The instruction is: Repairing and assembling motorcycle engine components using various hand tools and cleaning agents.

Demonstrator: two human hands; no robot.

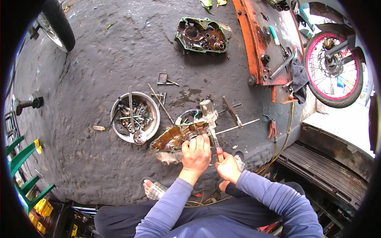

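Note:
My left hand grips the inner part of an open engine casing, brown with oil and edged in green, lying on the dark ground. My right hand holds a red-handled metal tool upright beside the casing; its upper end lies against the casing's right end, and I cannot make out its tip. A silver cylindrical part stands at that end, with cables beside it. A metal bowl of bolts and small parts is at the left, and loose rods and a dark-handled tool lie around the work.
A second casing lies farther back. An orange metal stand holds tools and a dark rag. A pink-rimmed motorcycle wheel is at right, a black tire at upper left, red pliers near a yellow hose.

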